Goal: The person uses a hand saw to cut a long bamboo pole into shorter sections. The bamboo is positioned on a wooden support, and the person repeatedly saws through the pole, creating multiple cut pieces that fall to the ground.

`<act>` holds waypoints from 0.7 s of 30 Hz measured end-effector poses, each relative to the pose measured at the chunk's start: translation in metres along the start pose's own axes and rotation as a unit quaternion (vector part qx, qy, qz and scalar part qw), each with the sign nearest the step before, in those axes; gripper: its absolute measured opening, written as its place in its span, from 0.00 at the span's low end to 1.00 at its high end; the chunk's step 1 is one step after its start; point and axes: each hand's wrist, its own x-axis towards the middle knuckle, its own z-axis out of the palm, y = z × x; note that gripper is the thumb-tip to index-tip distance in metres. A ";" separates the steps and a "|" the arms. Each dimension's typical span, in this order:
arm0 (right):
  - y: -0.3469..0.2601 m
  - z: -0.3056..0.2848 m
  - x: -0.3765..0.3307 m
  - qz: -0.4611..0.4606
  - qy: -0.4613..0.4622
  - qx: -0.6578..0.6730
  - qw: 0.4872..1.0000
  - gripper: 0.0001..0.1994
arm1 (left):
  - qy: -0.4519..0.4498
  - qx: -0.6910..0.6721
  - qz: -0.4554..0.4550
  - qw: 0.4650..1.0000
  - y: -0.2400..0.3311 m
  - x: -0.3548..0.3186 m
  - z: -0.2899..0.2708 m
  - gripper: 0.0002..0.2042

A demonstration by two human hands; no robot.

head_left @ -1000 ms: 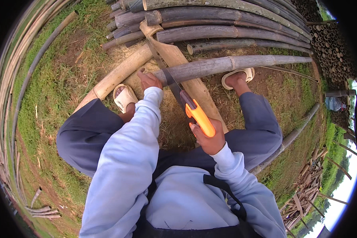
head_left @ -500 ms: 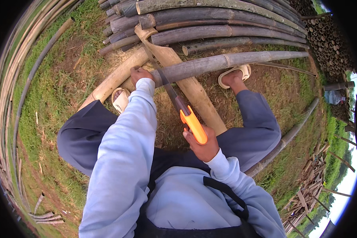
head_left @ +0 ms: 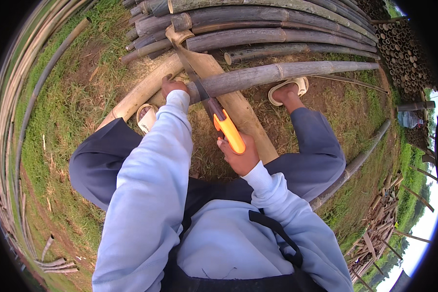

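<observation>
My right hand (head_left: 244,155) is wrapped round the orange handle of a hand saw (head_left: 230,132). The saw's dark blade lies across a grey bamboo pole (head_left: 258,79) near its left end and reaches up and left past it. My left hand (head_left: 173,87) grips that end of the pole, just left of the blade; some of its fingers are hidden behind the hand. Under the pole run two pale bamboo pieces, a split half (head_left: 246,119) slanting down to the right and a rounder length (head_left: 136,92) slanting down to the left.
Stacked grey bamboo poles (head_left: 277,36) lie beyond the work. My sandalled feet (head_left: 289,91) stand on either side. One long pole (head_left: 353,168) rests behind my right leg. Further poles (head_left: 44,87) line the left, and a heap of bamboo scraps (head_left: 374,228) is at lower right.
My right hand has pushed the saw forward and a little left, so its handle is nearer the pole. My left hand stays at the pole's end, nearly in place.
</observation>
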 end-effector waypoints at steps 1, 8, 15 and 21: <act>-0.012 -0.008 -0.030 0.023 -0.006 0.014 1.000 0.08 | 0.004 -0.015 0.000 1.000 -0.002 0.004 0.002 0.16; -0.062 -0.038 -0.078 0.058 0.004 -0.065 0.996 0.08 | 0.005 -0.006 0.011 1.000 -0.022 0.016 0.015 0.19; 0.014 0.008 0.023 -0.009 0.014 0.033 0.999 0.09 | -0.012 -0.038 0.014 0.999 -0.005 -0.006 -0.004 0.23; -0.056 -0.046 -0.108 0.079 -0.006 -0.054 0.995 0.12 | 0.001 0.021 0.018 1.000 -0.014 0.007 0.006 0.22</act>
